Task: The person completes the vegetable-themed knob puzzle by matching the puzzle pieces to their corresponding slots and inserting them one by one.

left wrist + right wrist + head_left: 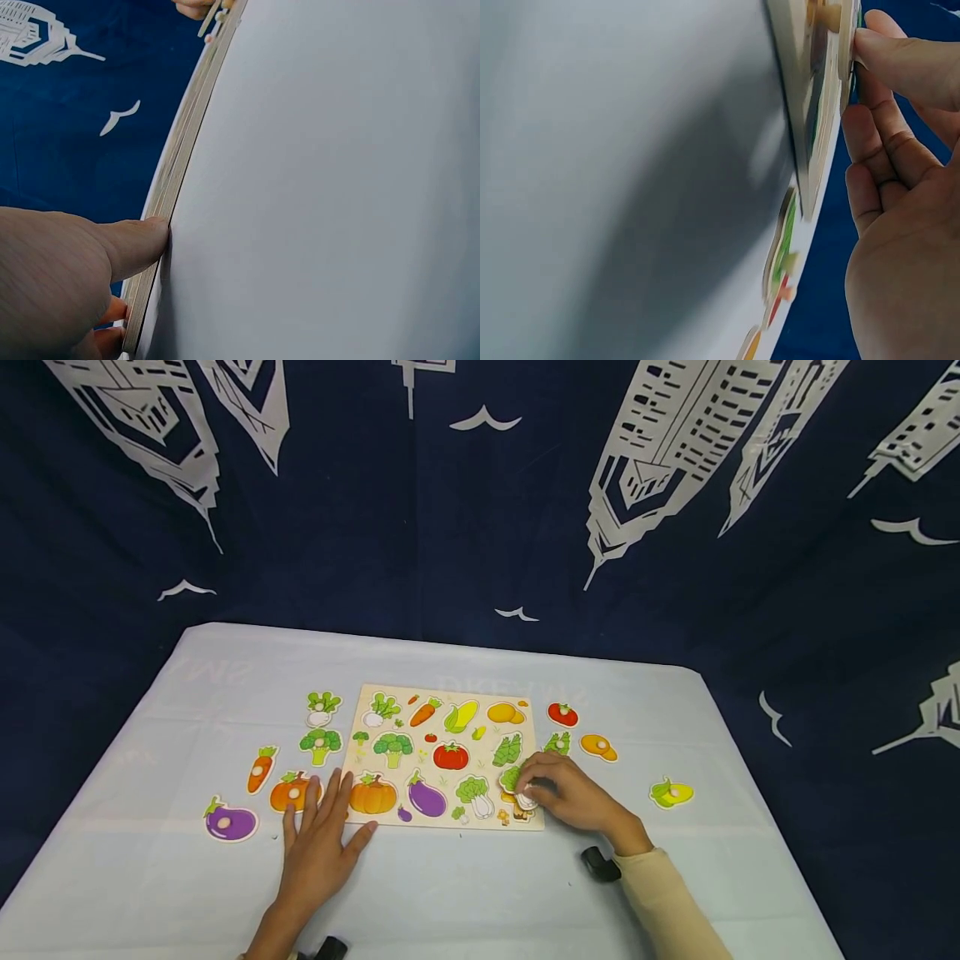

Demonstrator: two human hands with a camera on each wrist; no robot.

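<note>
A pale wooden puzzle board (442,822) with vegetable pictures lies on the table. My left hand (318,847) rests at its lower left corner with fingers spread, beside and partly over a pumpkin piece (289,792). In the left wrist view the thumb (139,244) touches the board's near edge. My right hand (564,789) pinches a leafy green-and-white bok choy piece (512,778) above the board's lower right corner. That piece partly covers a mushroom picture (522,815). In the right wrist view, thumb and fingertips grip the thin piece (846,49) by its edge.
Left of the board lie radish (318,718), broccoli (321,743), carrot (260,770) and eggplant (234,824) pieces. To its right are tomato (562,715), green vegetable (557,742), potato (597,747) and corn (671,793) pieces. A white cloth covers the table (465,902).
</note>
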